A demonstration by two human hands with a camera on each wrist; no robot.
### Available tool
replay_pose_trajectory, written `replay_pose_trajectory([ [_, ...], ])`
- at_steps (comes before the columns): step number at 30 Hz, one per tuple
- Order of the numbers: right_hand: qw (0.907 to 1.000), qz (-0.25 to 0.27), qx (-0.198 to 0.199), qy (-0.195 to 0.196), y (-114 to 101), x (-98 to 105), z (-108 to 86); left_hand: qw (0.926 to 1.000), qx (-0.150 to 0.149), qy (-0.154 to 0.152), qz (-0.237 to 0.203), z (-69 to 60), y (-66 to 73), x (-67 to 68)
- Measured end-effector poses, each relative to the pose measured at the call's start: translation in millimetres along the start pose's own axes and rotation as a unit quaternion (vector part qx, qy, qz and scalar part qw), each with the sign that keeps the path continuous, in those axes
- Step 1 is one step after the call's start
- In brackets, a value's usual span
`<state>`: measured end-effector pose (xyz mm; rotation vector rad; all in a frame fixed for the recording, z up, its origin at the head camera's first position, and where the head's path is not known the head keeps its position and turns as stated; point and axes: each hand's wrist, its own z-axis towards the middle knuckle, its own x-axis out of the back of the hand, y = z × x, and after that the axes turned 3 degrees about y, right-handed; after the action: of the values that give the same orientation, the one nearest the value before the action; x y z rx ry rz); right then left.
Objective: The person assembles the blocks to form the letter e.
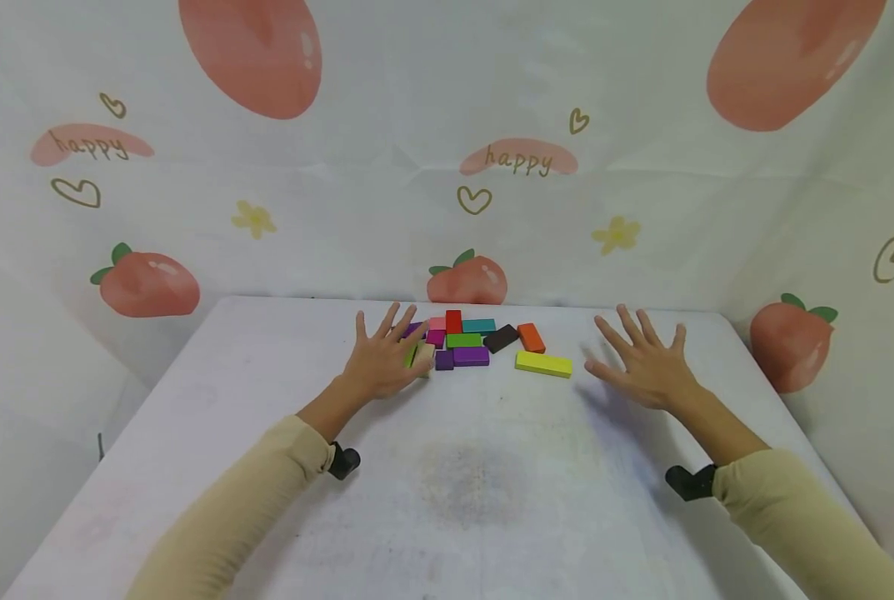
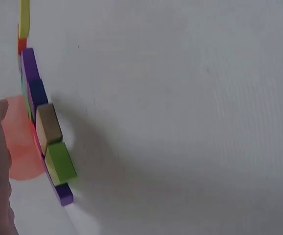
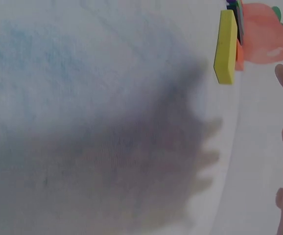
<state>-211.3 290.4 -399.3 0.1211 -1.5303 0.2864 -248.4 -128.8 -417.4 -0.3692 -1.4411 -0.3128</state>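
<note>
My left hand [image 1: 382, 361] is spread with straight fingers above the left end of a group of coloured blocks, partly hiding a beige block [image 1: 425, 356] and a light green block [image 2: 62, 163]. It grips nothing. On the right, my right hand [image 1: 649, 368] hovers over the table with fingers spread, just right of a long yellow block [image 1: 543, 364]. Between the hands lie an orange block [image 1: 531, 337], a black block [image 1: 501, 338], a purple block [image 1: 471, 357], a green block [image 1: 464, 341], a teal block [image 1: 479, 326] and a red block [image 1: 453, 321], among others.
The white table [image 1: 484, 533] has a greyish smudge near its middle. Behind its far edge hangs a white cloth [image 1: 387, 117] printed with peaches, hearts and flowers. Dark wrist mounts [image 1: 690, 482] protrude from under both beige sleeves.
</note>
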Motion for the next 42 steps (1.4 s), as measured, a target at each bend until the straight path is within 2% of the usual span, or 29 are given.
replay_pose_trajectory([
  [5, 0.9992, 0.009, 0.029, -0.028, -7.8, -4.2, -2.0, 0.9995, -0.026, -0.011, -0.01, 1.5, 10.9, -2.8],
  [10, 0.9969, 0.038, 0.061, -0.034, -13.8, -9.6, -4.5, 0.9977, -0.057, -0.021, -0.03, 1.7, 19.9, -3.1],
  [13, 0.9952, 0.046, 0.079, -0.036, -17.5, -11.1, -5.4, 0.9959, -0.069, -0.034, -0.048, 1.5, 24.0, -3.4],
  [19, 0.9919, 0.049, 0.106, -0.051, -24.3, -14.0, -6.9, 0.9929, -0.086, -0.067, -0.047, 2.0, 30.6, -6.3],
  [30, 0.9875, 0.055, 0.141, -0.043, -28.1, -19.5, -11.5, 0.9907, -0.102, -0.08, -0.042, 1.5, 35.7, -11.0],
  [36, 0.9865, 0.053, 0.145, -0.054, -30.6, -22.9, -11.7, 0.9894, -0.105, -0.084, -0.055, 1.0, 36.5, -11.2],
  [42, 0.9863, 0.055, 0.144, -0.059, -32.3, -22.1, -11.2, 0.9889, -0.116, -0.085, -0.038, 1.9, 36.8, -10.8],
])
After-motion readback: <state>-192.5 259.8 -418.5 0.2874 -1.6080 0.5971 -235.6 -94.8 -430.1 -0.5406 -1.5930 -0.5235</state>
